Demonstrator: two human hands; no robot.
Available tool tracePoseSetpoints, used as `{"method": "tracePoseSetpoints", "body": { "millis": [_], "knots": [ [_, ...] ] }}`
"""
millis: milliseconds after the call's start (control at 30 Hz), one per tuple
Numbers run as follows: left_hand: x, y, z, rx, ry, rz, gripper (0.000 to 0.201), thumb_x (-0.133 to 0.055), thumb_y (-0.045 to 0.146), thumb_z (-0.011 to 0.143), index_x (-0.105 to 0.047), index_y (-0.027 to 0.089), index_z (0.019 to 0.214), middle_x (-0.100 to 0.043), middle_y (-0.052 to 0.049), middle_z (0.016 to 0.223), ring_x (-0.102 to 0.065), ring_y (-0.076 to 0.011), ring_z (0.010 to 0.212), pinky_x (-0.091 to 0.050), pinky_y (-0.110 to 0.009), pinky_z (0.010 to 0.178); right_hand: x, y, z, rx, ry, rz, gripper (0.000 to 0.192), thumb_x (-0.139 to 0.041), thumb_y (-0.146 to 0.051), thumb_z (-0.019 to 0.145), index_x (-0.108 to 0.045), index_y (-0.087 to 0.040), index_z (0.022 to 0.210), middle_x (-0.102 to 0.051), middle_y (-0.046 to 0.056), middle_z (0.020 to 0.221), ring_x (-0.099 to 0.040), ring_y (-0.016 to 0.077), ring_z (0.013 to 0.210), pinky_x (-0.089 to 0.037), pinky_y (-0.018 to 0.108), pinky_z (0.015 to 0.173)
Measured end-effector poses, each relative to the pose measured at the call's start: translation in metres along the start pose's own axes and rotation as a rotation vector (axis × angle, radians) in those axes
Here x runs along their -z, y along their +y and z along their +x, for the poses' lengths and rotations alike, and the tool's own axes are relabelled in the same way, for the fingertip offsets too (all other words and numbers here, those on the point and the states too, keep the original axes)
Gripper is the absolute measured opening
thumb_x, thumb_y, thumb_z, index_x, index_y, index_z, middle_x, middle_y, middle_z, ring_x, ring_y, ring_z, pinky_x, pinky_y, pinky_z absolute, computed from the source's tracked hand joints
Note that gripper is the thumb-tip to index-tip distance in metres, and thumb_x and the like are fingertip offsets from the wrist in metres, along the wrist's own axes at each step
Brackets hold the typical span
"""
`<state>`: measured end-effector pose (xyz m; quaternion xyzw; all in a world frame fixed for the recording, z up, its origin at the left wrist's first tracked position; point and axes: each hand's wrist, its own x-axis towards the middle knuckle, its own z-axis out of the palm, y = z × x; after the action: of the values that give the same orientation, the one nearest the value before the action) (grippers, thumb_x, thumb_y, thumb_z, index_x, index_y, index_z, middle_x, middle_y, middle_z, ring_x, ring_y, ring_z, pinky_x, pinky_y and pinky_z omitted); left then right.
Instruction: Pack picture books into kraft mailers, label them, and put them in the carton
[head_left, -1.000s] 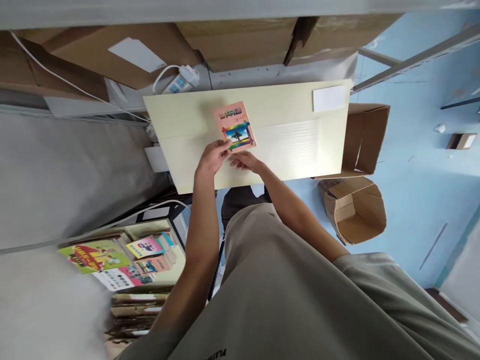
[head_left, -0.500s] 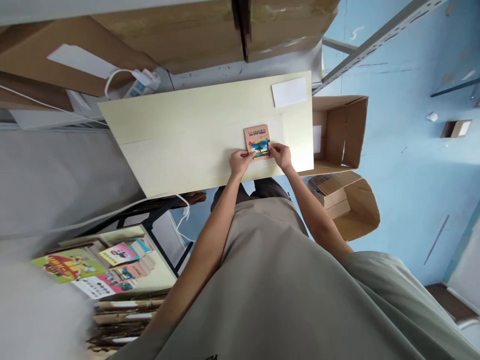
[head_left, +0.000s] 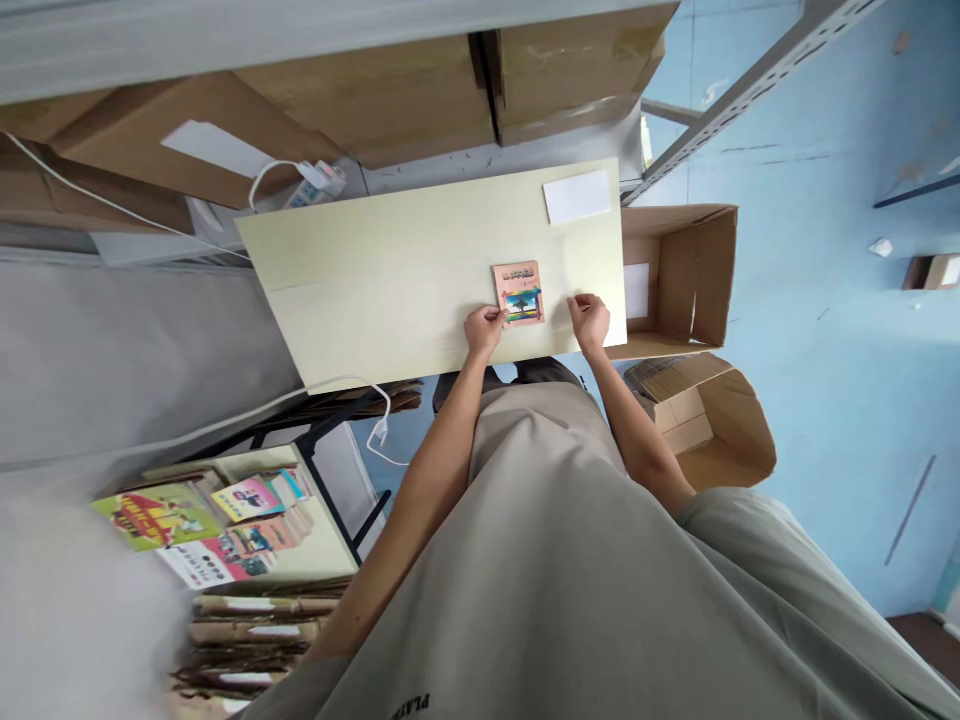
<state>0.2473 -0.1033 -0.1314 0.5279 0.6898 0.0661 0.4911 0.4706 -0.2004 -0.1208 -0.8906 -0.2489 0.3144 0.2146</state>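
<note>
A small pink booklet with a tree picture on its cover lies on the pale tabletop. My left hand is closed at its lower left edge, thumb and fingers pinching the corner. To the right of the booklet, apart from it, my right hand hovers over the table with its fingers curled together; whether anything thin is between them cannot be made out. A white sheet of paper lies near the table's far right corner.
An open cardboard box stands against the table's right end, and another open box sits below it. Several booklets lie on a side table at left, above stacked flattened cardboard. A power strip sits behind the table.
My right hand has let go of the booklet's right edge and moved right, away from it. My left hand stays at the lower left edge. The view has shifted slightly.
</note>
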Motion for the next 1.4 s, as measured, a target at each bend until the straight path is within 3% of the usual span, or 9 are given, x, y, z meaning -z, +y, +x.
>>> {"method": "tracePoseSetpoints", "body": {
  "millis": [133,300,433,633,800,1033,1133,1233,1400],
  "knots": [
    [-0.001,-0.001,-0.002,0.004,0.014,-0.040,0.011,-0.084,0.032,0.093,-0.081,0.023,0.089,-0.089,-0.009,0.100,-0.084,-0.0276,0.103,-0.060,-0.034,0.097,0.004,-0.004,-0.004,0.054,-0.021,-0.037,0.030,-0.062,-0.038,0.113,-0.084,-0.017,0.113,-0.088,0.020,0.117,-0.081,0.0344,0.107,-0.063,0.044,0.099],
    [-0.001,0.000,-0.004,0.002,0.038,-0.071,0.012,-0.085,0.031,0.092,-0.081,0.024,0.101,-0.088,-0.006,0.097,-0.083,-0.0253,0.098,-0.061,-0.034,0.096,0.004,-0.028,-0.021,0.243,-0.049,-0.089,0.026,-0.066,-0.039,0.113,-0.082,-0.020,0.106,-0.087,0.015,0.108,-0.080,0.0323,0.106,-0.061,0.042,0.098],
    [-0.002,0.003,-0.003,0.004,0.044,-0.065,0.009,-0.085,0.027,0.092,-0.078,0.023,0.094,-0.088,-0.008,0.099,-0.083,-0.0270,0.100,-0.061,-0.035,0.098,-0.012,-0.053,-0.031,0.360,-0.162,-0.143,0.020,-0.067,-0.034,0.113,-0.081,-0.020,0.106,-0.086,0.013,0.108,-0.079,0.0305,0.107,-0.060,0.040,0.097],
    [-0.004,-0.002,-0.004,-0.001,0.059,-0.104,0.007,-0.083,0.025,0.095,-0.076,0.023,0.096,-0.089,-0.010,0.107,-0.084,-0.0272,0.104,-0.062,-0.037,0.100,-0.041,-0.073,-0.032,0.408,-0.280,-0.245,0.017,-0.067,-0.031,0.112,-0.079,-0.022,0.104,-0.086,0.013,0.112,-0.077,0.0298,0.108,-0.062,0.040,0.096],
    [-0.005,-0.003,-0.006,0.009,0.070,-0.086,0.008,-0.083,0.026,0.097,-0.076,0.023,0.094,-0.089,-0.010,0.105,-0.084,-0.0286,0.107,-0.061,-0.037,0.100,-0.048,-0.079,-0.036,0.416,-0.318,-0.302,0.016,-0.066,-0.027,0.112,-0.080,-0.022,0.105,-0.085,0.013,0.115,-0.076,0.0306,0.111,-0.063,0.042,0.097],
    [0.003,-0.001,-0.008,-0.047,0.058,0.109,0.010,-0.080,0.021,0.097,-0.074,0.024,0.090,-0.088,-0.013,0.105,-0.082,-0.0344,0.110,-0.058,-0.044,0.106,-0.057,-0.081,-0.041,0.414,-0.373,-0.387,0.016,-0.064,-0.023,0.114,-0.080,-0.020,0.112,-0.079,0.018,0.134,-0.071,0.0341,0.135,-0.062,0.047,0.112],
    [0.003,-0.001,-0.008,-0.061,0.054,0.099,0.005,-0.076,0.018,0.100,-0.076,0.024,0.100,-0.088,-0.013,0.106,-0.081,-0.0343,0.112,-0.057,-0.044,0.107,-0.065,-0.076,-0.039,0.421,-0.372,-0.385,0.018,-0.063,-0.023,0.115,-0.080,-0.020,0.111,-0.079,0.018,0.134,-0.068,0.0334,0.137,-0.062,0.047,0.115],
    [-0.001,0.000,-0.007,-0.103,0.105,0.071,0.010,-0.071,0.023,0.106,-0.075,0.023,0.097,-0.086,-0.015,0.113,-0.079,-0.0328,0.118,-0.056,-0.042,0.110,-0.070,-0.071,-0.037,0.444,-0.356,-0.355,0.020,-0.063,-0.025,0.115,-0.081,-0.021,0.107,-0.080,0.018,0.132,-0.067,0.0333,0.135,-0.063,0.046,0.115],
    [-0.008,0.003,-0.004,-0.021,0.122,0.024,0.016,-0.080,0.031,0.105,-0.070,0.023,0.094,-0.083,-0.014,0.110,-0.078,-0.0313,0.114,-0.056,-0.041,0.108,-0.062,-0.067,-0.030,0.484,-0.427,-0.329,0.023,-0.064,-0.030,0.116,-0.084,-0.019,0.111,-0.079,0.018,0.132,-0.069,0.0341,0.135,-0.061,0.047,0.117]
  ]
}}
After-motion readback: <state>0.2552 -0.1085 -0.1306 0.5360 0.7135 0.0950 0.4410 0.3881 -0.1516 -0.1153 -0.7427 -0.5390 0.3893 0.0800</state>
